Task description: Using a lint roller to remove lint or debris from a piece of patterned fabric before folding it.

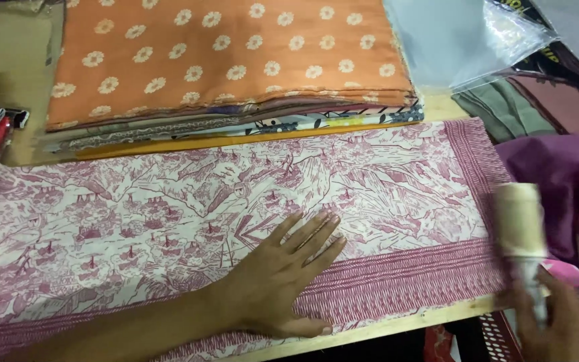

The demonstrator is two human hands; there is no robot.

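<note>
Wooden table (397, 327): clear plastic package (467, 40) top-right.

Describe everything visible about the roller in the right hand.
The roller is a cream, cylindrical lint-type roller on a pale handle, blurred in this view. It stands roughly upright, head up, at the right end of the pink-and-cream printed cloth, over its striped border. The right hand has its grip around the handle's lower part. Whether the head touches the cloth cannot be told. The left hand lies flat on the cloth, apart from it.

A pale wooden table (397, 326) under soft indoor light, with a red perforated basket (498, 333) below its edge.
</note>
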